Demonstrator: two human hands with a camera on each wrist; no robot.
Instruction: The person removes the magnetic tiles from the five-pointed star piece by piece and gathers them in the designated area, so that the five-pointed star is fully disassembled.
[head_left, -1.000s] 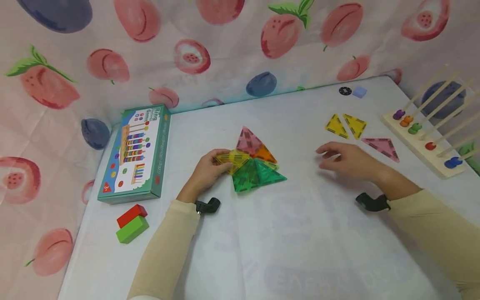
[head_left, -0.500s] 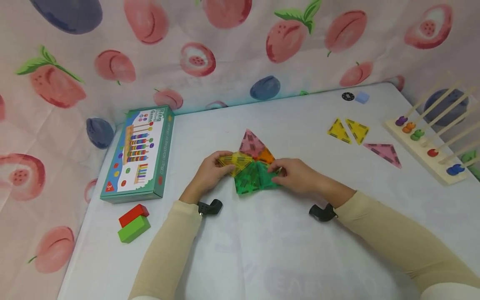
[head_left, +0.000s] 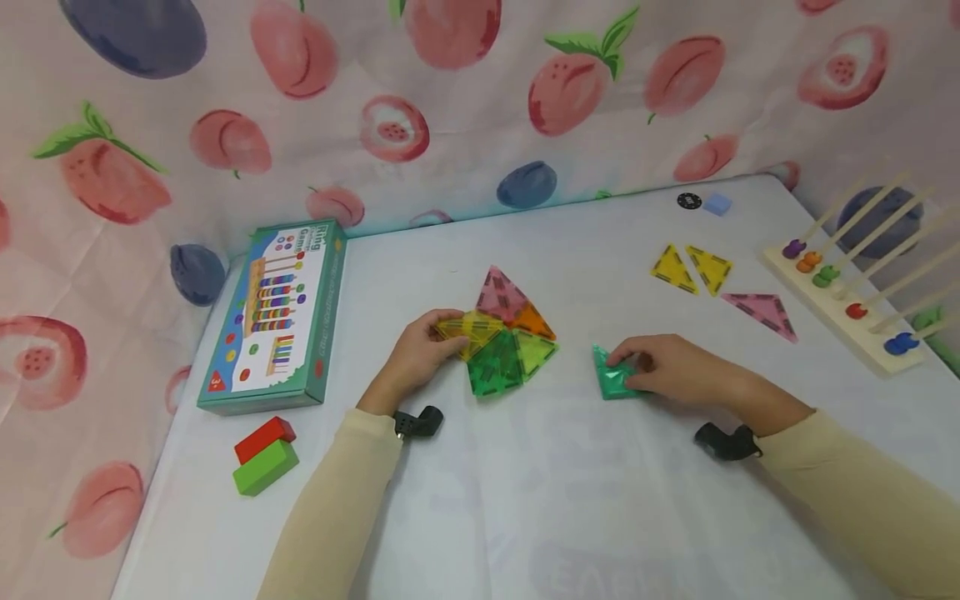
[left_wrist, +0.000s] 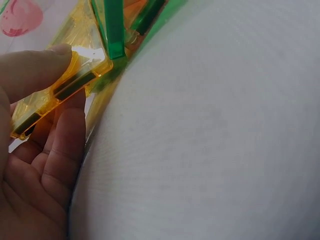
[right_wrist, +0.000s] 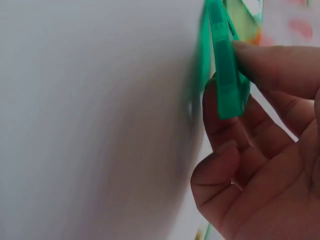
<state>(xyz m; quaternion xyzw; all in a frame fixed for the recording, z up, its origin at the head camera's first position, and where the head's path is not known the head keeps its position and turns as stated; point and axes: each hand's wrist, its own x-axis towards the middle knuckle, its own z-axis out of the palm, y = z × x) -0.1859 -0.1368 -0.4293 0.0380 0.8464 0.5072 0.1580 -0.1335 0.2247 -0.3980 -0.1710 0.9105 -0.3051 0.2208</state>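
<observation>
Right hand (head_left: 671,367) first: thumb and fingertips pinch a clear green triangle (head_left: 611,379), which pokes out on the left of the fingers, well apart from the cluster; whether it touches the table (head_left: 585,483), I can't tell. Over to the left hand (head_left: 416,358), thumb on top, fingers beneath, gripping a yellow tile (head_left: 480,327) at the cluster's edge. Just right of those fingers sits a darker green tile (head_left: 495,367), and beyond it a lime tile (head_left: 535,353). Farther from the same fingertips, there's a pink tile (head_left: 498,296) with an orange tile (head_left: 535,322) at its lower right. Out past the right fingers now: two yellow triangles (head_left: 674,269), a loose pink triangle (head_left: 765,312), and farther still a black disc (head_left: 688,201) beside a blue block (head_left: 717,204). Right of that hand, the peg board (head_left: 840,315) with its beads. Left of the left fingers, a game box (head_left: 273,308), and nearer the person, a red block (head_left: 265,439) against a green block (head_left: 266,467).
</observation>
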